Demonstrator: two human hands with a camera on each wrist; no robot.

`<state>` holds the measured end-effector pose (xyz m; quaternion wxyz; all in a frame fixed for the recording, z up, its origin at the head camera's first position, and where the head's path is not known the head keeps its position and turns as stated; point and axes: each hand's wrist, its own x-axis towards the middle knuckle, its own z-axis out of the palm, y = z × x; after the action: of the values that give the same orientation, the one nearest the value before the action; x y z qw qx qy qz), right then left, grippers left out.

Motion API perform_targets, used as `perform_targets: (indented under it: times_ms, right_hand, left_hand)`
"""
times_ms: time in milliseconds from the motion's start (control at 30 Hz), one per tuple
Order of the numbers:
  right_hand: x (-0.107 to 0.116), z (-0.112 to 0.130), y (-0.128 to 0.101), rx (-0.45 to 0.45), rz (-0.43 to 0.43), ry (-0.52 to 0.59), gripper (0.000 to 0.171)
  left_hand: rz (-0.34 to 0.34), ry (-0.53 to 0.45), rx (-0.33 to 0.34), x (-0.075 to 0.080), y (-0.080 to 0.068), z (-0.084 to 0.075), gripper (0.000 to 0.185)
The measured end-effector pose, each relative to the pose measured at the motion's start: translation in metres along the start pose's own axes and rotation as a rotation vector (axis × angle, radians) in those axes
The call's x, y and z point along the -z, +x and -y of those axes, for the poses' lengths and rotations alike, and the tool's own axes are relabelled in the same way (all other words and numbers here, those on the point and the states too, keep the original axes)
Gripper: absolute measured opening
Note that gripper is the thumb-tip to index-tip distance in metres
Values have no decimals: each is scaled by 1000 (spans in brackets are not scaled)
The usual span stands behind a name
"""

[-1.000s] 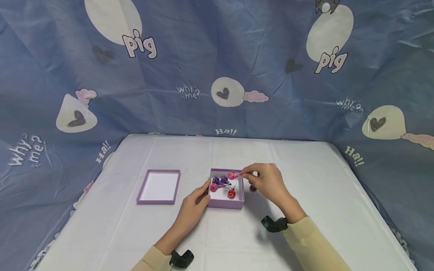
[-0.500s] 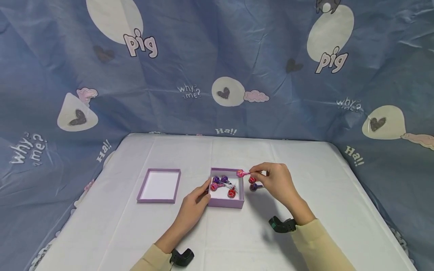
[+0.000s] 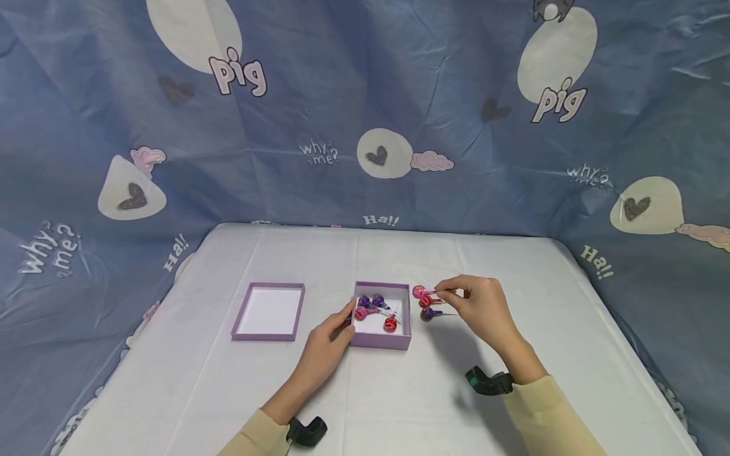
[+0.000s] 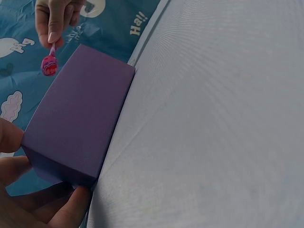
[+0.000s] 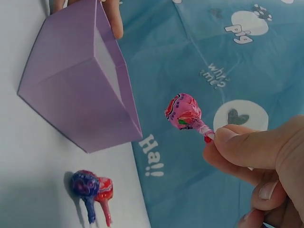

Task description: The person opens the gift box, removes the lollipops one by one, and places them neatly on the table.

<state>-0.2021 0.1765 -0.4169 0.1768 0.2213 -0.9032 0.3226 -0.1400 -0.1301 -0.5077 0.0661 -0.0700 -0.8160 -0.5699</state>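
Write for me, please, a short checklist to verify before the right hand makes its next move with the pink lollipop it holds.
1. Pink lollipop gripped: ok, the right hand pinches it.
2. Box steadied: ok, the left hand holds its left side.
3. Pink lollipop outside the box: ok, it hangs in the air past the right side.
4. Red lollipop and dark lollipop apart on the table: cannot tell, their heads overlap in the right wrist view.
5. Box emptied: not ok, four lollipops lie inside.
6. Lid out of the way: ok, it lies apart, left of the box.
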Motion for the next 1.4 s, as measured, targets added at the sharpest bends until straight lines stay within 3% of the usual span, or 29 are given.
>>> perform_targets:
  times_ms: [400,1067,1400]
  right_hand:
    - [1,-16,-12,-18,2,-7,13]
    - [-14,-46,-36,-72,91,47,13]
    - [-25,-58,-43,-92,141,63,16]
  left_hand:
    - [3,-19,1,-1,1,3,49]
    - [-8,-12,5,-1,-2,-5,49]
    - [5,-14,3,1,0,1,49]
